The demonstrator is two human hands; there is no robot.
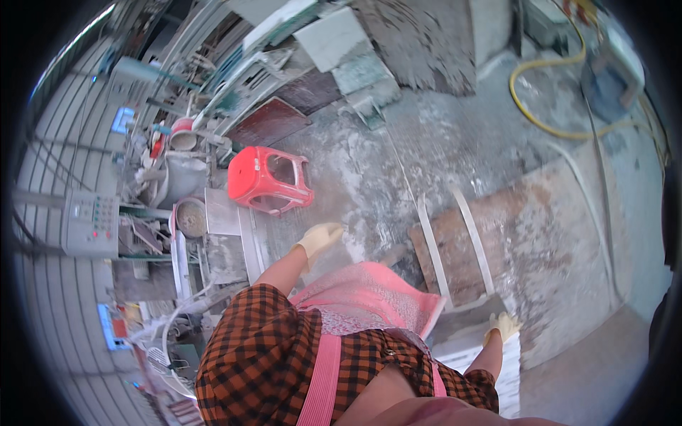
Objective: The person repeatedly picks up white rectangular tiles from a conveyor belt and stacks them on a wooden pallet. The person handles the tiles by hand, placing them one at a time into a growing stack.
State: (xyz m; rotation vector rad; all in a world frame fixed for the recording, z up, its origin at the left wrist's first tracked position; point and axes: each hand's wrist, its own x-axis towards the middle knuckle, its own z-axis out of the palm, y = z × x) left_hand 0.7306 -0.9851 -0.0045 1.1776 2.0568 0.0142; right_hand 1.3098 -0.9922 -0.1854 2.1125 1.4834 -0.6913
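My left hand (321, 239), in a cream glove, is held out beside the pink apron (366, 291), its fingers stretched and nothing visible in them. Ahead of it stands a red plastic stool (270, 179), apart from the hand. My right hand (503, 325), gloved alike, is low at the right by the edge of a flat grey slab (470, 317). Its fingers look spread; whether they touch the slab I cannot tell. White ridged sheets or slats (508, 369) show under and beside that hand.
Two pale strips (474, 238) lie across a brown board (455, 248) ahead on the right. A yellow hose (522, 74) curves over the wet floor. At left are a control box (92, 224), a bucket (190, 216) and cluttered machinery. Boards lean at the back.
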